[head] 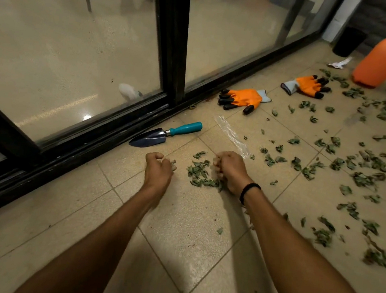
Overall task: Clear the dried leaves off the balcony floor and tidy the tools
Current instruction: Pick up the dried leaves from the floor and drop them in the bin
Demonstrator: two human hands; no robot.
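On the floor, left hand [158, 170] and right hand [229, 171], fingers curled, touch leaves [199, 174].

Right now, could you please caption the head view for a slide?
Left hand and right hand gather dried leaves; trowel and orange gloves lie nearby.

1. Beige tiled floor [174, 253], edged by a sliding-door track [104, 145].
2. Dried leaves [363, 179] scattered over the right side; small pile [199, 174] near centre.
3. Trowel [164, 134], teal handle, just beside the track.
4. Two orange gloves, near one [242, 100] and far one [306, 86], lying apart.
5. Clear plastic strip [232, 136] between trowel and leaves.
6. Far right: orange sprayer [379, 62], black pot [348, 42], paper scrap [339, 63].
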